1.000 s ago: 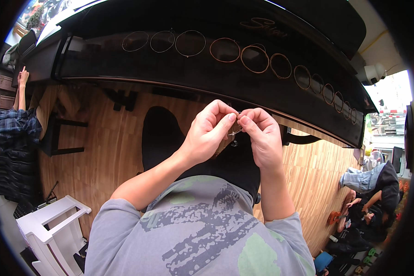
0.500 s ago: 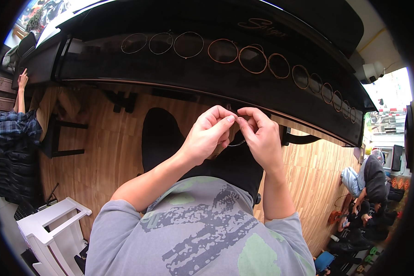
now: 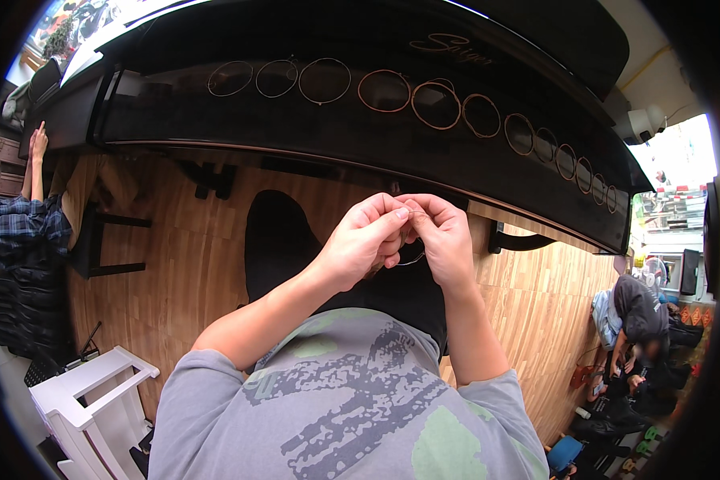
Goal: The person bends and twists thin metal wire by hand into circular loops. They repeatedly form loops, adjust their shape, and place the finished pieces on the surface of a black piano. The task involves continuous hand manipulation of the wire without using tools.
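My left hand (image 3: 364, 244) and my right hand (image 3: 442, 244) meet fingertip to fingertip above my lap, thumbs and forefingers pinched on a thin wire string (image 3: 414, 260), part of its loop hanging below my fingers; in front of me stretches a glossy black piano (image 3: 240, 120), its dark top carrying a curving row of coils; three silvery string coils (image 3: 299, 79) lie at the left, three coppery string coils (image 3: 435, 128) in the middle, and smaller rings (image 3: 566, 178) run off rightward, some overlapping; below spreads a wood-plank floor (image 3: 184, 248); a person in a checked shirt (image 3: 24, 228) is at the far left, above a white piece of furniture (image 3: 76, 404); at the right, people (image 3: 640, 308) bend close together.
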`<state>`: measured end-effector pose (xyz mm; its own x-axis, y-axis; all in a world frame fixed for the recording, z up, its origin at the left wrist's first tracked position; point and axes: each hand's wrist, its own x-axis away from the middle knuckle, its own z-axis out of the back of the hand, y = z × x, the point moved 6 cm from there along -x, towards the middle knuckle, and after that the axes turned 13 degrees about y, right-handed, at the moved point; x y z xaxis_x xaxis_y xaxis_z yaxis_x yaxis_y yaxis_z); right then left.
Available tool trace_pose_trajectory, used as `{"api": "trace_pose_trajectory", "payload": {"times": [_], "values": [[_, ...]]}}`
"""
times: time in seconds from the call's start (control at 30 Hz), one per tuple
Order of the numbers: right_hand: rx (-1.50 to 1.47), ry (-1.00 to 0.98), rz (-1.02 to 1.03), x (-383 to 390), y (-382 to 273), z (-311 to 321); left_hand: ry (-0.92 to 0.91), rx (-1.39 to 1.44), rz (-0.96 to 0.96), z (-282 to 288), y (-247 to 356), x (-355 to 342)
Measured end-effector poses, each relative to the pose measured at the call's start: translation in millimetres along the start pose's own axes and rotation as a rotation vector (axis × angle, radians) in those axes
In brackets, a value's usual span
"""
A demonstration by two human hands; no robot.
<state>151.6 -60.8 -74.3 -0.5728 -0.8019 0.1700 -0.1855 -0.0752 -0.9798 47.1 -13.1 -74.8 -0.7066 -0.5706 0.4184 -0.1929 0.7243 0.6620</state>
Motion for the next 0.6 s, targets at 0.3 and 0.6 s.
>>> {"api": "trace_pose_trajectory", "payload": {"times": [0.3,0.6], "values": [[0.074,-0.123,-0.042,1.4,-7.2,3.7,-0.073,0.066,0.113,3.3,-2.5,1.8],[-0.104,-0.327,-0.180,3.2,-9.4,18.6,0.100,-0.469,-0.314,15.7,15.7,-0.4]]}}
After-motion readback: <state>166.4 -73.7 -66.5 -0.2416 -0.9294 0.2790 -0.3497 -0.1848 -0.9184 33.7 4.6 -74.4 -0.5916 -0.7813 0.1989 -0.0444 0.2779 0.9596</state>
